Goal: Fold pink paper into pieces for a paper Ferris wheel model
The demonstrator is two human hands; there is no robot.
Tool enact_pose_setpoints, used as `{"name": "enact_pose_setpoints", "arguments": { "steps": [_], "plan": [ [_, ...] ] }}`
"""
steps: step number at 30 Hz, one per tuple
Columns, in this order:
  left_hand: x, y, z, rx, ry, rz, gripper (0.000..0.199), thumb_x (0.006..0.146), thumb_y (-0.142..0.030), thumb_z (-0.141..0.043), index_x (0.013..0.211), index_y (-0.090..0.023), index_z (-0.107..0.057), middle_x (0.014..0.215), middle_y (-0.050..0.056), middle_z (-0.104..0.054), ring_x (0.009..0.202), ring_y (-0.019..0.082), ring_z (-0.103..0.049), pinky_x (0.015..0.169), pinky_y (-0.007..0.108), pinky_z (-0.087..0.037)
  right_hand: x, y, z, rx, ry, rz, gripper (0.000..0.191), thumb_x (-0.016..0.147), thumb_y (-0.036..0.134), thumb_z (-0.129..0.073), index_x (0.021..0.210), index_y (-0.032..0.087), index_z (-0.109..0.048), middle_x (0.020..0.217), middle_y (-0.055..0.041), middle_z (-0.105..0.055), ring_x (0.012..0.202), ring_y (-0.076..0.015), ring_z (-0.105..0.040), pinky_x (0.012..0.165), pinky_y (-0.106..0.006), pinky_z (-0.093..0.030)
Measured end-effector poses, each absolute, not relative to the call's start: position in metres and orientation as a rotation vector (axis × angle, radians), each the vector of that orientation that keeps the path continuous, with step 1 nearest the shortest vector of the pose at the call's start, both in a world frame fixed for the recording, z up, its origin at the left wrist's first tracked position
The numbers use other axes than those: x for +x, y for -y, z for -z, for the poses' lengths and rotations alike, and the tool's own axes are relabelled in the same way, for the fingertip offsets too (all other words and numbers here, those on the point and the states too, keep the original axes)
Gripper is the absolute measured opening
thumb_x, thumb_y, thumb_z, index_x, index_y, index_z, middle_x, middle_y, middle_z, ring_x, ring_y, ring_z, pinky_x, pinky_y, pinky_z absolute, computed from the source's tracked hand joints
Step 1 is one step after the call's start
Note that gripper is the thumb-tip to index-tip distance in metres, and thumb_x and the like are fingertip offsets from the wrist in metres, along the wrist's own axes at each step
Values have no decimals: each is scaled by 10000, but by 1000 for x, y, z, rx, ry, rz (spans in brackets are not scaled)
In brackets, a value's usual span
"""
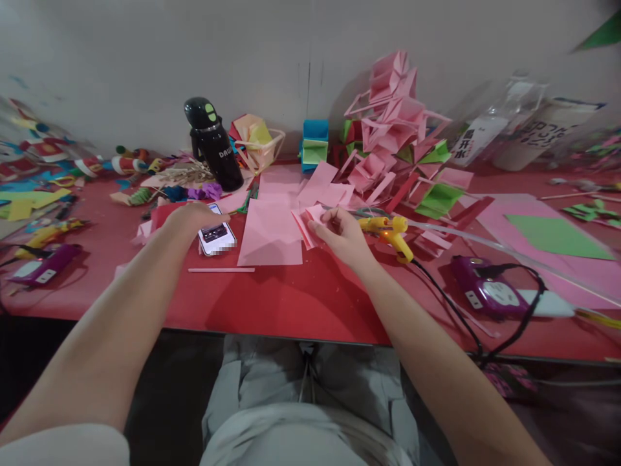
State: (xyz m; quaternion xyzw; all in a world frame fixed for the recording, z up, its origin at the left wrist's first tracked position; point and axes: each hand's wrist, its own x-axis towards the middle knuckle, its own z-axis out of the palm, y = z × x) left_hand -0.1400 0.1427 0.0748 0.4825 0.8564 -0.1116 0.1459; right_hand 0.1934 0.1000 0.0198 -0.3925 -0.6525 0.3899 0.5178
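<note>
My left hand (196,215) is over the upper part of a lit smartphone (218,241), with a finger or thumb stretched across it; its other fingers are mostly hidden. Between the thumb and fingers of my right hand (338,230) is a folded piece of pink paper (305,226), its layers slightly fanned. A flat pink sheet (272,233) lies between my hands. Just right of my right hand rests a yellow glue gun (388,228), its black cord trailing toward me. Green-handled scissors (248,199) lie beyond the phone.
A pile of folded pink paper shapes (392,123) rises behind my right hand. At the back stand a black bottle (218,152) and a blue-green paper box (315,147). Purple power strips (488,291) sit on the red table (291,304), whose front edge faces me.
</note>
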Motion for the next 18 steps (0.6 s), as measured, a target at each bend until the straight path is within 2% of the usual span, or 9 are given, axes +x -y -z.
{"name": "enact_pose_setpoints", "arguments": {
  "steps": [3, 9, 14, 18],
  "plan": [
    [-135, -141, -78, 1347, -2467, 314, 801, 686, -793, -599, 1121, -127, -688, 1180, 228, -707, 943, 392, -696, 816, 481, -530, 193, -101, -19, -937, 1565, -950, 352, 788, 460, -747, 813, 229, -482, 779, 22, -462, 657, -124, -364, 629, -307, -316],
    [-133, -144, -70, 1445, -2450, 344, 785, 690, -729, -638, 1168, -109, -689, 1128, 218, -730, 962, 399, -701, 820, 432, -525, 193, -100, -19, -959, 1554, -962, 369, 784, 480, -750, 809, 230, -479, 741, 31, -430, 638, -121, -345, 610, -302, -301],
    [-137, -143, -62, 1551, -2491, 338, 953, 659, -783, -615, 1319, -95, -622, 1318, 260, -637, 1151, 474, -618, 932, 513, -484, 193, -100, -19, -958, 1573, -935, 360, 791, 468, -749, 814, 221, -487, 748, 33, -438, 643, -115, -353, 617, -297, -304],
    [-138, -140, -62, 1520, -2539, 329, 1097, 589, -828, -641, 1404, -99, -546, 1370, 282, -591, 1211, 510, -568, 969, 567, -448, 194, -101, -17, -946, 1564, -953, 357, 797, 466, -749, 818, 223, -488, 751, 34, -441, 647, -116, -360, 618, -295, -306]
  ]
}}
